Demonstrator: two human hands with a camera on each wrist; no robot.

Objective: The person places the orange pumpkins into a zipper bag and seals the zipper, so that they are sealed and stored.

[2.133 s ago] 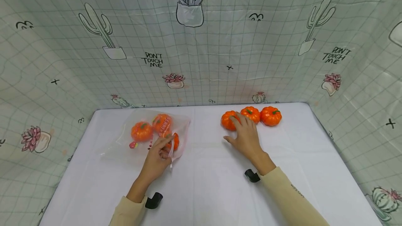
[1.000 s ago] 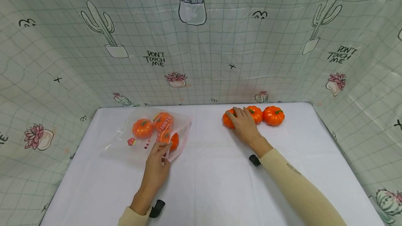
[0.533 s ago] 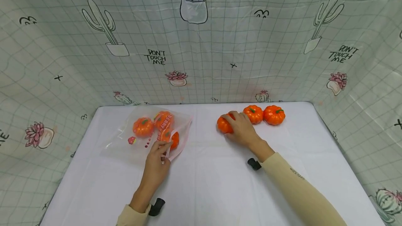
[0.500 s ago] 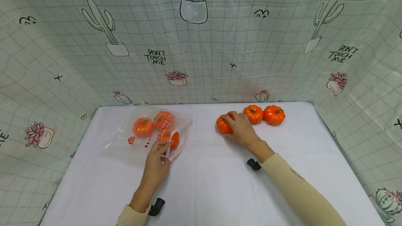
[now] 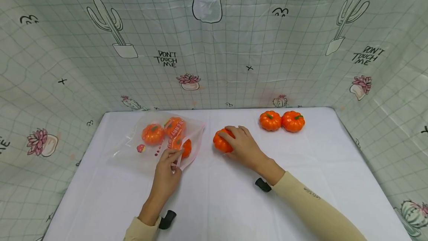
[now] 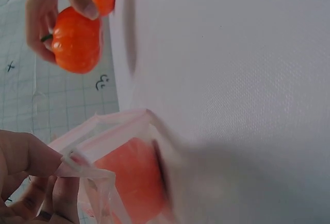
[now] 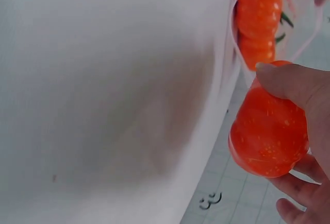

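Observation:
My left hand pinches the mouth edge of a clear plastic bag with red print and a pink rim. Inside the bag lie several small orange pumpkins, partly covered by print and by my fingers. The left wrist view shows the bag's mouth held apart, with an orange pumpkin behind the film. Right of the bag, my right hand grips another small pumpkin, thumb on one side and fingers on the other. In the right wrist view this pumpkin appears raised off the table, close to the bag's opening.
Two more orange pumpkins with green stems sit side by side at the table's back right. A white cloth covers the table. Behind and beside it hangs a grid-patterned curtain with cactus drawings. Black wrist cameras stick out from both sleeves.
My right hand has taken hold of the leftmost pumpkin of the row and carried it left, toward the bag. My left hand stays at the bag's edge, having shifted only slightly.

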